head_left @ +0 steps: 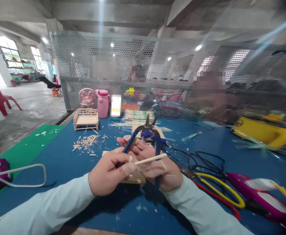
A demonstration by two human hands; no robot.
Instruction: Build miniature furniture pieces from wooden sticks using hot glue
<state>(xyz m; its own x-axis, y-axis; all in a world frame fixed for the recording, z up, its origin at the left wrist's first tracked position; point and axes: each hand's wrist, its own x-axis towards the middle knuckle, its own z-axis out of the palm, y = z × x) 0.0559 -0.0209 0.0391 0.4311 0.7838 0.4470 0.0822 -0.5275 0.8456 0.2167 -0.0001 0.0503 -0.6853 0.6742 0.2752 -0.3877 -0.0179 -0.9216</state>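
pinching a thin wooden stick (152, 159) between thumb and forefinger, the left hand (110, 172) sits above the tabletop (182, 215), the stick's free end pointing between two and three o'clock. the right hand (168, 168) loosely holds a pair of pliers (134, 138), its fingers partly spread and its thumb across one blue handle; blur hides how firmly they press. the pliers' jaws stand apart, tips toward twelve o'clock. pale wooden strips (134, 179) lie just beneath both hands. at ten o'clock from the hands, a heap of cut wooden bits (85, 142) lies before a little wooden bench (86, 121); a pink flask (103, 106) stands at eleven, and a tangled black cable (194, 159) lies near three.
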